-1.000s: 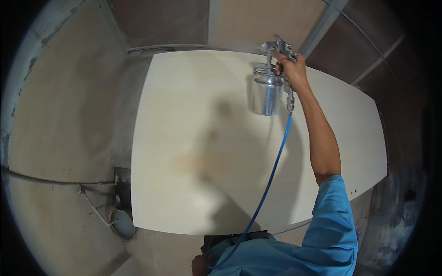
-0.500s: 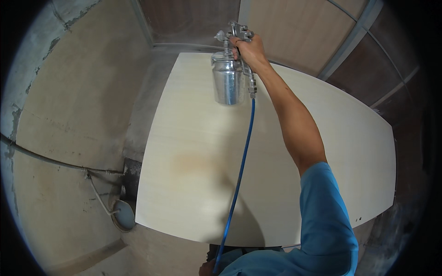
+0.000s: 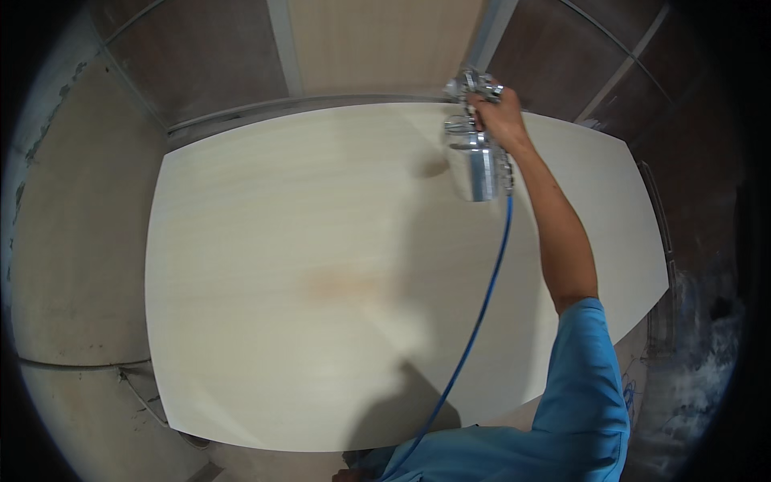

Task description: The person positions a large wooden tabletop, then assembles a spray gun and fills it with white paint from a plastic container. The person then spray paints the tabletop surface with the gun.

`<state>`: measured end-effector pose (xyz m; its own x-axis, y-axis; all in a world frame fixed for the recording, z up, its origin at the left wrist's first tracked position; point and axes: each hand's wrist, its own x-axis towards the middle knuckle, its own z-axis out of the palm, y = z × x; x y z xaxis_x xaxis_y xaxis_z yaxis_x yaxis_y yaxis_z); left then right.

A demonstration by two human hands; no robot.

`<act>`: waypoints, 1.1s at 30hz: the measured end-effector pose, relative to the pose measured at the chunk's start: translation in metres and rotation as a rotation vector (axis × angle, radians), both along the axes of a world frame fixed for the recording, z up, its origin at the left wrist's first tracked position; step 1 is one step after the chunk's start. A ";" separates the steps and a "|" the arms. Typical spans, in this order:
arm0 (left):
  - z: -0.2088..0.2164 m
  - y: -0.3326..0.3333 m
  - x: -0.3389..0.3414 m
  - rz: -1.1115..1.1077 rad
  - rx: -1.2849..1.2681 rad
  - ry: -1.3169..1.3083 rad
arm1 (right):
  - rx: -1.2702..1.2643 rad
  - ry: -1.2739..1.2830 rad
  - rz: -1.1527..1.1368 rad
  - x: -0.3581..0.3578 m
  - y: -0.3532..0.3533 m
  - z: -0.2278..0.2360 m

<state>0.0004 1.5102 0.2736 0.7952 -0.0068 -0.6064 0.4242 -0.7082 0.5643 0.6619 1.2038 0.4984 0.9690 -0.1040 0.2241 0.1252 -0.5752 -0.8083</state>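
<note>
My right hand (image 3: 502,119) is wrapped round the grip of a metal spray gun (image 3: 479,87), over the far right part of a broad, pale panel (image 3: 273,241). A shiny silver cup (image 3: 479,173) hangs below the gun. From the gun's grip a blue air hose (image 3: 487,301) curves down across the panel to my body. Only a small part of my left hand (image 3: 350,475) shows at the lower edge, close to the hose; its fingers cannot be made out.
Behind the panel's far edge stand brown wall panels (image 3: 201,68) and a lighter one (image 3: 385,48) in grey framing. A stained wall (image 3: 80,241) with a dark pipe (image 3: 84,366) is at the left. More blue hose (image 3: 630,394) lies on the floor at the right.
The spray gun and my right hand have moved right along the panel's far edge, with the hose trailing along. The view has turned, showing more of the panel's left side.
</note>
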 end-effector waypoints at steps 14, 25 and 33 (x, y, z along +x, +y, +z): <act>0.011 -0.063 0.014 -0.165 0.002 0.043 | -0.313 -0.250 -0.323 -0.041 -0.220 -0.003; -0.003 -0.051 -0.047 0.079 0.027 -0.016 | 0.281 -0.017 0.064 -0.056 -0.060 -0.011; 0.004 -0.145 -0.127 0.350 0.067 -0.139 | 0.434 -0.076 0.322 -0.085 0.009 0.017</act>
